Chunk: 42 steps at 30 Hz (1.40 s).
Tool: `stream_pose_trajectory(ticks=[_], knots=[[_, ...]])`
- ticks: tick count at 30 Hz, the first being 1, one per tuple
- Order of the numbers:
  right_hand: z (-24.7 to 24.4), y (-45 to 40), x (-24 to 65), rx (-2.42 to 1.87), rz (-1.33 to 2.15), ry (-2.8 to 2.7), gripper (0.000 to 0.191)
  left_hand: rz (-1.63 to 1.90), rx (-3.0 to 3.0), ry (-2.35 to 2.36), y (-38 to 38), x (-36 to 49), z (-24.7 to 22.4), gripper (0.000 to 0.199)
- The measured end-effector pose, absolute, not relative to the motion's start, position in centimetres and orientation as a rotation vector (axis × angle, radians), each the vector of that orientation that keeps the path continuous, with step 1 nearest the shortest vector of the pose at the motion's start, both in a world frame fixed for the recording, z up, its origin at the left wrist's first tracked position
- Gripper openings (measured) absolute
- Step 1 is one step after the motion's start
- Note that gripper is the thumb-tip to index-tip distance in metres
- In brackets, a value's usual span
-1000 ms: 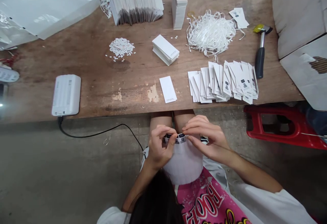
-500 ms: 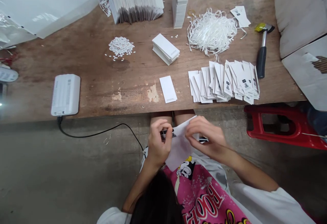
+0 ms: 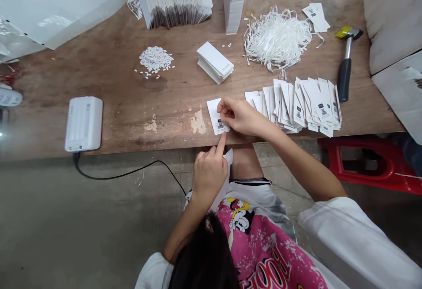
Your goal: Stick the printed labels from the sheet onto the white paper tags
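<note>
A white card (image 3: 212, 106) lies at the table's front edge with a small black-and-white sticker (image 3: 221, 125) on its lower part. Bent over the card, my right hand (image 3: 240, 115) has its fingertips pinched at the sticker's upper edge. My left hand (image 3: 211, 170) is just below, its index finger stretched out to the card's bottom edge. The other left fingers are curled around a white sheet (image 3: 228, 159), which hangs down beside my lap, partly hidden by the hand. To the right, a spread row of cards (image 3: 280, 100) bears similar black stickers.
Behind are a small stack of cards (image 3: 216, 60), a heap of white strings (image 3: 278, 38), a pile of tiny white pieces (image 3: 154, 58) and a long row of cards (image 3: 176, 1). A hammer (image 3: 344, 69) lies right; a white power bank (image 3: 84, 124) with a cable lies left.
Both hands have moved up from my lap to the card on the table. The right hand has left the sheet, and the black-and-white sticker now shows on the card.
</note>
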State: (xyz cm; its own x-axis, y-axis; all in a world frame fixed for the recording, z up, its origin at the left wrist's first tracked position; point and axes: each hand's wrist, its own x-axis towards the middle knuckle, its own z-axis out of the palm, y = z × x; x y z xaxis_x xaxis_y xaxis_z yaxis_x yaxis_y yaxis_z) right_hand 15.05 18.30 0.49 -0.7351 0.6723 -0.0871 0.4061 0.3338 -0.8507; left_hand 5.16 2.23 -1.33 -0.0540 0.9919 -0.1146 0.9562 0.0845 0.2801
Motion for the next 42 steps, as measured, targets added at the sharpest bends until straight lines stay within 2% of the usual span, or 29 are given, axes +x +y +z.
stream_pose_trajectory(ticks=[8, 26, 34, 36, 42], knots=[[0.3, 18.6, 14.9, -1.036, 1.401, -2.351, 0.024, 0.175, 1.914, 2.061, 2.1, 4.8, -1.4, 0.066], [0.1, 18.7, 14.2, -1.090, 1.221, -2.463, 0.022, 0.194, 1.887, 2.101, 2.5, 4.9, -1.1, 0.064], [0.0, 18.5, 14.0, -1.106, 1.133, -2.497, 0.022, 0.000, 1.846, 2.145, 2.9, 5.3, -0.9, 0.071], [-0.1, 18.2, 14.1, -1.119, 1.064, -2.517, 0.023, -0.006, 1.847, 2.143, 2.9, 5.3, -0.9, 0.071], [-0.7, 15.9, 15.6, -1.028, 0.579, -2.500, 0.027, 0.055, 1.851, 2.132, 2.9, 5.0, -1.4, 0.070]])
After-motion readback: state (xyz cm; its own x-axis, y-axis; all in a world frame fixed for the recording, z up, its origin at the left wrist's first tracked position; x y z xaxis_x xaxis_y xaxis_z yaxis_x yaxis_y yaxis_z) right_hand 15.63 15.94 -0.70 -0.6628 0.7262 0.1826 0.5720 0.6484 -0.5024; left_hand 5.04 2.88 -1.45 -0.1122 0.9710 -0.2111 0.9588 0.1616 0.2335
